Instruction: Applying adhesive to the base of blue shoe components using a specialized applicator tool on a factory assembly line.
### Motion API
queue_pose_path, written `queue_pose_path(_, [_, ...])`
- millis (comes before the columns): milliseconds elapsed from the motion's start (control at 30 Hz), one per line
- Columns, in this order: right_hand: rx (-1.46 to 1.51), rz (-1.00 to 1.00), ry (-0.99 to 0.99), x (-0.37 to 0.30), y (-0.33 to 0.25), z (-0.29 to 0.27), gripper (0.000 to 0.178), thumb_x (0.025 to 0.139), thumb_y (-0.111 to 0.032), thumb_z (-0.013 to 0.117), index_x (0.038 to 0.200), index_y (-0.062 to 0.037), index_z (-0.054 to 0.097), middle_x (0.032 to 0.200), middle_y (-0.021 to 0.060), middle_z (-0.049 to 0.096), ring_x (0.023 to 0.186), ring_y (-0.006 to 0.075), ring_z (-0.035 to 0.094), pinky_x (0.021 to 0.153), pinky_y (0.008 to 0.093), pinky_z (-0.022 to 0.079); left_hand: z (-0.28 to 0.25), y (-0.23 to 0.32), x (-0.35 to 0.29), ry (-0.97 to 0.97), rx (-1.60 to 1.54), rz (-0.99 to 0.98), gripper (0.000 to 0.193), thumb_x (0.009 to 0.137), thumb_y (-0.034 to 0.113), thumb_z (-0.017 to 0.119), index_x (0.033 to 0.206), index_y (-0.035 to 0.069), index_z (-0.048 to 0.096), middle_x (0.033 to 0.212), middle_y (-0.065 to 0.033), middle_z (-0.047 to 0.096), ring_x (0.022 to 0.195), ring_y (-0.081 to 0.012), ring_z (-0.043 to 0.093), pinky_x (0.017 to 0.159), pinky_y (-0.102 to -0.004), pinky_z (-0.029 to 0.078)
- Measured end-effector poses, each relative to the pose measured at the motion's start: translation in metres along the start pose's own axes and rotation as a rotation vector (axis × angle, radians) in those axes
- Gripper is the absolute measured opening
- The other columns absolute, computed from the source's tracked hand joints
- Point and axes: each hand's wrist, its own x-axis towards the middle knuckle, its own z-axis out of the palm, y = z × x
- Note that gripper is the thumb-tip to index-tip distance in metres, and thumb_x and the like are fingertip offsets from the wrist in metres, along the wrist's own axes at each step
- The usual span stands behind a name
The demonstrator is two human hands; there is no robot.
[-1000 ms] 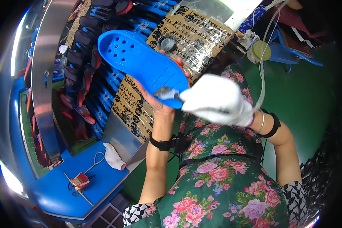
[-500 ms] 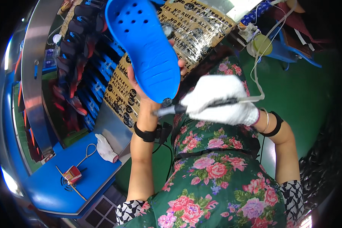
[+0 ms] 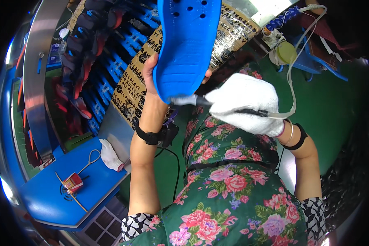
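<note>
Left hand [image 3: 151, 80] grip clamps the heel of the blue perforated foam shoe sole [image 3: 186, 41]. White-gloved right hand [image 3: 244, 102] grip encloses a black pen-shaped corded tool [image 3: 201, 100], tip touching the heel edge.

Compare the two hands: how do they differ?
The left hand is bare; the right hand wears a white glove. The left hand holds the blue sole up by its lower end; the right hand holds a thin corded tool whose tip is at the sole's bottom edge. The left forearm rises nearly upright, the right one angles in from the side. Both wrists carry a black band, and both grips are closed.
</note>
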Motion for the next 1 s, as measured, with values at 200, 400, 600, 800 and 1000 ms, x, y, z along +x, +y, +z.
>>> queue_pose_path(200, [0.295,0.235,0.019,-0.004,-0.015,0.002,0.013,0.078,-0.004,0.083,0.088,-0.0026,0.075,0.093,0.0091,0.075,0.084,0.0193,0.072,0.074,0.0313,0.058,-0.006,-0.01,0.007,-0.034,-0.288,0.048,0.105,0.08,0.066,0.064,0.154,0.002,0.028,0.138,-0.0335,0.049,0.115,-0.0539,0.057,0.096,-0.0583,0.052])
queue_pose_path(400, [-0.088,0.033,0.198,0.032,0.005,-0.036,0.013,0.082,-0.005,0.078,0.095,-0.0038,0.076,0.095,0.0116,0.074,0.088,0.0244,0.071,0.078,0.0344,0.057,0.001,-0.044,0.0,0.228,-0.153,0.103,0.089,0.09,0.068,0.049,0.149,0.002,0.037,0.131,-0.0218,0.058,0.107,-0.0449,0.062,0.084,-0.0557,0.053])
queue_pose_path(600, [-0.501,-0.227,0.113,0.049,0.002,-0.036,0.019,0.083,-0.006,0.074,0.102,-0.006,0.075,0.099,0.0109,0.073,0.09,0.0282,0.069,0.079,0.0385,0.056,0.0,-0.052,-0.008,0.057,-0.219,0.114,0.093,0.088,0.071,0.051,0.15,0.003,0.036,0.131,-0.0278,0.056,0.112,-0.0466,0.06,0.09,-0.059,0.052])
queue_pose_path(800, [0.551,0.407,0.261,0.032,-0.017,-0.045,0.014,0.084,-0.001,0.075,0.098,0.0002,0.077,0.096,0.0072,0.075,0.09,0.0126,0.069,0.083,0.0267,0.055,0.011,-0.022,-0.024,0.113,-0.218,0.309,0.094,0.085,0.071,0.061,0.147,0.003,0.041,0.13,-0.0205,0.059,0.112,-0.0417,0.058,0.093,-0.0572,0.048])
queue_pose_path(1000, [0.615,0.454,0.485,0.027,-0.004,-0.064,0.018,0.088,-0.003,0.068,0.104,0.0021,0.074,0.083,0.003,0.067,0.073,0.0085,0.059,0.065,0.0235,0.048,0.072,0.05,-0.064,-0.251,0.071,0.529,0.12,0.075,0.064,0.078,0.159,0.007,0.014,0.154,-0.0247,0.034,0.109,-0.0474,0.06,0.084,-0.0596,0.054])
